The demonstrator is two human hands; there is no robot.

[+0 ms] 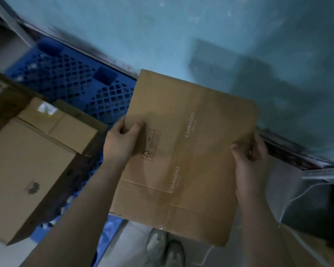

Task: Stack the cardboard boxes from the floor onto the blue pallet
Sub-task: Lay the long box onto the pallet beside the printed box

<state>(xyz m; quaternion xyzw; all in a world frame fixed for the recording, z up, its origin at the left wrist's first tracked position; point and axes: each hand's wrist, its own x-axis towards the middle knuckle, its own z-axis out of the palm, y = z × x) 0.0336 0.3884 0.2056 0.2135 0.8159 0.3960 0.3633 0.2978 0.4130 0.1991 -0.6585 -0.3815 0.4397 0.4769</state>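
Note:
I hold a flattened brown cardboard box (183, 157) printed "CHANDO" in the air in front of me. My left hand (121, 143) grips its left edge, thumb on top. My right hand (251, 157) grips its right edge. The blue lattice pallet (66, 78) lies to the left against the wall. On its near part rest a large closed cardboard box (27, 170) and a smaller box (56, 124) beside it, with more cardboard (0, 97) behind them at the far left.
A pale blue wall (181, 35) runs behind the pallet. Clear plastic sheeting (297, 189) and a dark object lie on the floor at the right. My shoes (166, 249) stand on the grey floor below the held box.

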